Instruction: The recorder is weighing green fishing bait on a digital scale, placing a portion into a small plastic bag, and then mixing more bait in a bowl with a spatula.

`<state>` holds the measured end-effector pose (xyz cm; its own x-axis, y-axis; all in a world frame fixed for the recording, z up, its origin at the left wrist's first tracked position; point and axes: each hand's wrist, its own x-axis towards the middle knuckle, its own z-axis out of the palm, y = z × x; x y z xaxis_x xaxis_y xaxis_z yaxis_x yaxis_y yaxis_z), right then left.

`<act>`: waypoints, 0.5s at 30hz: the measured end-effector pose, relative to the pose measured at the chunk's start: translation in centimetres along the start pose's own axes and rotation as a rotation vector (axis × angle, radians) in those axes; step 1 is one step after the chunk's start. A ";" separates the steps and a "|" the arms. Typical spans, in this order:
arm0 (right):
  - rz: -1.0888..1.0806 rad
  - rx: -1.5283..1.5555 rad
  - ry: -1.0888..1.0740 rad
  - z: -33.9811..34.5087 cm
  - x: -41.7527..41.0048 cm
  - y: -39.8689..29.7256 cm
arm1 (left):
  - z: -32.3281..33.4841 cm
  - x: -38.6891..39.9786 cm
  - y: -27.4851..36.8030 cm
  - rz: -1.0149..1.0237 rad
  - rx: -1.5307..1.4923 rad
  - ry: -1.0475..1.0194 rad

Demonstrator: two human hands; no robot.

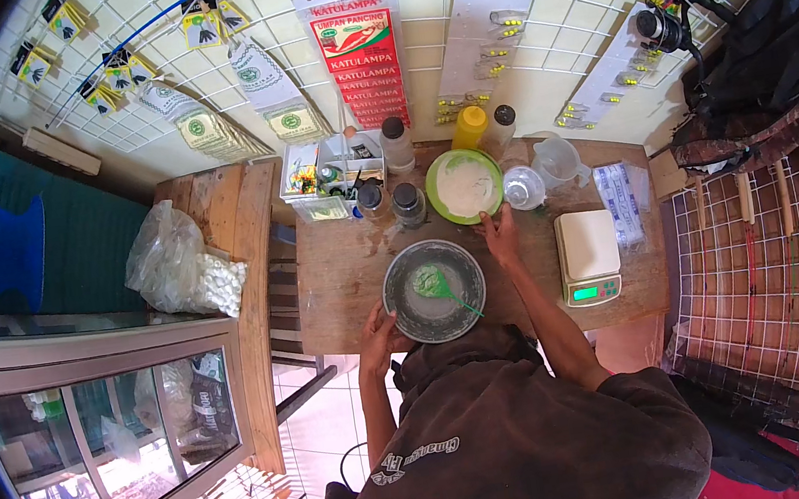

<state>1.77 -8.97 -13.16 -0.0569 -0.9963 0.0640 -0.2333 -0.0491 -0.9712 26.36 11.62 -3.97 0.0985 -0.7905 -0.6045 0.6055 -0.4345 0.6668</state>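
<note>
Near the table's front edge stands a grey bowl (402, 316) with a green plastic spoon (439, 287) in it; pale residue coats the inside. My left hand (382, 331) holds this bowl at its left rim. Farther back, a lime-green bowl (436, 203) contains a pale powder or flour-like mass (465, 184). My right hand (501, 236) grips the near right rim of the green bowl, fingers at its edge. A clear plastic cup (524, 188) stands just right of the green bowl, beside a clear measuring jug (556, 161).
A digital kitchen scale (587, 246) with a lit display sits at the right of the wooden table (338, 273). Dark-capped bottles (409, 205), a yellow squeeze bottle (469, 127) and a white organizer box (318, 207) stand at the back. Plastic packets (619, 202) lie right.
</note>
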 end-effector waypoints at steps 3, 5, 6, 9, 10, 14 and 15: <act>0.060 0.146 -0.055 0.2 -0.3 -1.0 | -0.5 0.2 -0.5 0.014 -0.024 0.007; 0.088 0.222 -0.045 0.4 -0.4 -1.5 | -0.5 0.3 -0.5 0.018 -0.032 0.011; 0.116 0.297 -0.031 0.3 -0.5 -1.7 | -0.3 0.3 -0.4 0.019 -0.037 0.012; 0.183 0.141 -0.069 0.0 -0.3 -2.1 | 0.0 -0.1 -0.1 0.010 -0.063 0.010; 0.183 0.143 -0.071 0.1 -0.4 -2.3 | 0.0 -0.1 -0.1 0.011 -0.063 0.012; 0.092 0.158 -0.015 0.1 -0.1 -1.5 | 0.5 -0.3 0.2 0.002 -0.039 0.005; 0.086 0.119 -0.009 0.3 0.0 -1.4 | 0.5 -0.3 0.3 -0.005 -0.019 0.030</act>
<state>2.42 -8.90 -11.86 -0.0628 -0.9978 -0.0219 -0.1109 0.0288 -0.9934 26.09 11.56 -3.36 0.1186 -0.7748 -0.6209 0.6210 -0.4301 0.6553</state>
